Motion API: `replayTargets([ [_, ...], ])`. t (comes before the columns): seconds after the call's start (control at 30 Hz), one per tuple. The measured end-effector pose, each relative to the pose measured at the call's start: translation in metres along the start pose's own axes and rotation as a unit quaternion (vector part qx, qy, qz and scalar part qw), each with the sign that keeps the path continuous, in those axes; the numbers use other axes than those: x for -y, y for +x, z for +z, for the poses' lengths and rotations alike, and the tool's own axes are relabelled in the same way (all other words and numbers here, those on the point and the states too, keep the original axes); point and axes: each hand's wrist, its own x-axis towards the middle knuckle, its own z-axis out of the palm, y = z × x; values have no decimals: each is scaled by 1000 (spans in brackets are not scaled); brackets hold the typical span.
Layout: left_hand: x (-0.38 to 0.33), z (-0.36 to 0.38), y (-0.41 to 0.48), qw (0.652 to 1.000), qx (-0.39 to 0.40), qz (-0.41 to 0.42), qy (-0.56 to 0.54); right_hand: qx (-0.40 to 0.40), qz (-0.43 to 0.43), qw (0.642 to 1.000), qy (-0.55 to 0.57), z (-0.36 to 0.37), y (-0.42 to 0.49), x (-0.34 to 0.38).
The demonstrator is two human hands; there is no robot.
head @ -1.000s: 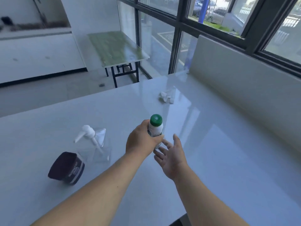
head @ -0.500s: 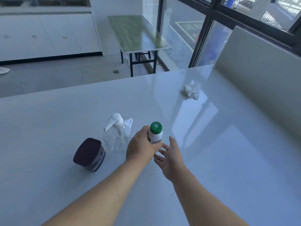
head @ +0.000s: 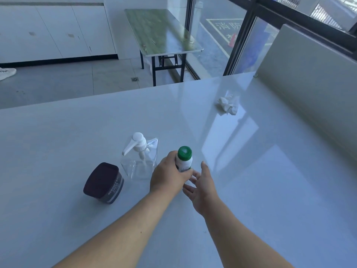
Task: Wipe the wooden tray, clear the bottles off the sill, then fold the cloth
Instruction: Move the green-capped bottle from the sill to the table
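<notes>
Over the last second the view swings left and tips down, so the pump bottle (head: 139,156) and the dark tub (head: 103,182) now sit closer to the left hand (head: 168,176) than they did. The crumpled tissue (head: 228,105) slides toward the upper right. The side table (head: 162,30) by the window comes fully into view.

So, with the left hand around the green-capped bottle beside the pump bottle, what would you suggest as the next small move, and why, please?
Probably release it: the left hand wraps the upright green-capped bottle, which seems to be standing on the white counter next to the pump bottle and dark tub. The right hand is open beside it.
</notes>
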Motion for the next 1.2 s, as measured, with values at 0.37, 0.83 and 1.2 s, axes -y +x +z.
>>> replayTargets([
  [0.37, 2, 7, 0, 1000, -1, -9, 3, -9, -10, 1000, -21, -1, 4, -7],
  [0.83, 26, 26, -39, 996, -32, -84, 3, -20, -54, 996, -70, -34, -19, -3],
  [1.2, -29, 119, -84, 975, 192, 51, 102, -194, -267, 850, -410, -200, -78, 7],
])
